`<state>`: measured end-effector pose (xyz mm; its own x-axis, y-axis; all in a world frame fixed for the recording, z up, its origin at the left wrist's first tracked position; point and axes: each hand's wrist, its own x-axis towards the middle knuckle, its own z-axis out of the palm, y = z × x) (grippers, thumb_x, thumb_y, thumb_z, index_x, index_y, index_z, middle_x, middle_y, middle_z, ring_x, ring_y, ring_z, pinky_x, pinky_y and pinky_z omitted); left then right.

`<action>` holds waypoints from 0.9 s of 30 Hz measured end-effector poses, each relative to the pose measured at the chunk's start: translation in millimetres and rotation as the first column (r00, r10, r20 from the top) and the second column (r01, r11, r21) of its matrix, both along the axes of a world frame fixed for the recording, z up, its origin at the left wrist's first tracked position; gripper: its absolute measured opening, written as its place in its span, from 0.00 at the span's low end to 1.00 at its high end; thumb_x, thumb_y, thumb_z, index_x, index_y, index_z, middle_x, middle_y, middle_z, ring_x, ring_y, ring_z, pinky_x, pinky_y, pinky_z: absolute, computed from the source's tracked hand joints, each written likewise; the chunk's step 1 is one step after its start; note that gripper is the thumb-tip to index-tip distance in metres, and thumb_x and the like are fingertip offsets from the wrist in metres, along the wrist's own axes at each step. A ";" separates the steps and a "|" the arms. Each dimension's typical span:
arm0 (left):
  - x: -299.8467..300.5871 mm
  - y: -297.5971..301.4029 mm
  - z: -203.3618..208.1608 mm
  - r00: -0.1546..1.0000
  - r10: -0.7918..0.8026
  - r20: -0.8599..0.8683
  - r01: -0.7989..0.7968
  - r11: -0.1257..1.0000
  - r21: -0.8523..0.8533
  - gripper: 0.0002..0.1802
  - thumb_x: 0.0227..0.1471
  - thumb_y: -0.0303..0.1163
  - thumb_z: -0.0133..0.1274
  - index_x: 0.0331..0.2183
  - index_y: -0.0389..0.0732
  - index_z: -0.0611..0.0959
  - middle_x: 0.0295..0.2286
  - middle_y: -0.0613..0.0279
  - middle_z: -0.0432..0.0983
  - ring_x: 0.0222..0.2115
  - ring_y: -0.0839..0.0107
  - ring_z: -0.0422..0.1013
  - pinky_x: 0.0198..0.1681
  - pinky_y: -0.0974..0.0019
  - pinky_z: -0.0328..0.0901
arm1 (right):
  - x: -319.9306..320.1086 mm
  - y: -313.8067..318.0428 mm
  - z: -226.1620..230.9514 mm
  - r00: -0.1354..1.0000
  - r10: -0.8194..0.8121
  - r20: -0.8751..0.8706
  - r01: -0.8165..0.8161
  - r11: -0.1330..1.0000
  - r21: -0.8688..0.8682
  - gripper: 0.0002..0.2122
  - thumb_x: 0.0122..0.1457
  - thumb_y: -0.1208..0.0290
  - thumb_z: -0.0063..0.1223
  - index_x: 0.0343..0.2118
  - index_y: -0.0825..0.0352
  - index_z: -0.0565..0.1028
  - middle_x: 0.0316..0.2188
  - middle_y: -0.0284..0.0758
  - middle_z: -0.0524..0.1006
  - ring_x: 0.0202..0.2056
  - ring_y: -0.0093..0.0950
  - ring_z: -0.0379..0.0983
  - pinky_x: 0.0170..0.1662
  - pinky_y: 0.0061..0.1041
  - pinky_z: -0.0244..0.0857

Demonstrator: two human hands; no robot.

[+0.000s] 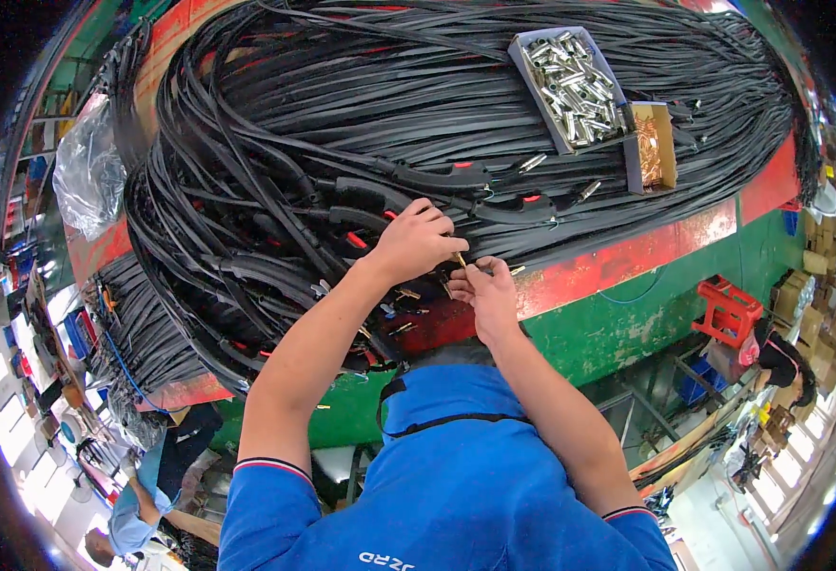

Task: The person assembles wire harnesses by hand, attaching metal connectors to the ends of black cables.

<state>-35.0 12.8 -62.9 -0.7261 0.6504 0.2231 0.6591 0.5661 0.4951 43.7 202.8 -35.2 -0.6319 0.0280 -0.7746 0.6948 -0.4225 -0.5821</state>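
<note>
Brass-coloured fitting (pixel 461 259), pinched by the left hand (pixel 416 244) and right hand (pixel 492 295) close together, could drop among the black cables (pixel 408 119) if either fingertip grip slackens.

Near the dial's centre, your fingers (pixel 451 245) partly hide a small, slim, brass-coloured metal piece (pixel 461 259), too little showing to tell its kind. At twelve o'clock, the upper edge crops the heaped flat black cables (pixel 418 105); at six, the lower edge crops your blue short-sleeved shirt (pixel 465 476). At two, tiny copper-coloured pieces (pixel 648 150) in a shallow cardboard box (pixel 666 138) blur together.
</note>
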 end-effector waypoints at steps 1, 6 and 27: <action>0.2 -0.3 -0.3 1.000 0.001 0.001 -0.001 1.000 0.000 0.10 0.46 0.42 0.67 0.35 0.58 0.91 0.28 0.72 0.77 0.38 0.67 0.76 0.56 0.57 0.65 | -0.7 -0.9 1.0 1.000 0.001 0.001 -0.001 1.000 0.000 0.11 0.71 0.75 0.53 0.50 0.64 0.63 0.38 0.46 0.82 0.34 0.31 0.82 0.35 0.29 0.78; 0.5 -0.4 -0.4 1.000 0.000 0.018 0.000 1.000 0.002 0.10 0.47 0.41 0.67 0.35 0.58 0.91 0.28 0.71 0.76 0.38 0.67 0.76 0.55 0.58 0.65 | -4.8 -3.4 1.0 0.998 0.007 0.070 -0.008 1.000 0.023 0.10 0.74 0.74 0.48 0.52 0.65 0.61 0.35 0.45 0.80 0.30 0.31 0.80 0.31 0.30 0.76; 0.7 0.3 15.2 0.976 -0.186 0.114 0.176 0.980 0.092 0.04 0.51 0.36 0.63 0.32 0.53 0.90 0.38 0.69 0.83 0.42 0.65 0.80 0.61 0.50 0.65 | 3.1 -7.9 -4.2 0.993 -0.008 0.120 0.009 1.000 -0.004 0.08 0.76 0.70 0.44 0.52 0.62 0.62 0.32 0.40 0.80 0.23 0.27 0.76 0.21 0.24 0.62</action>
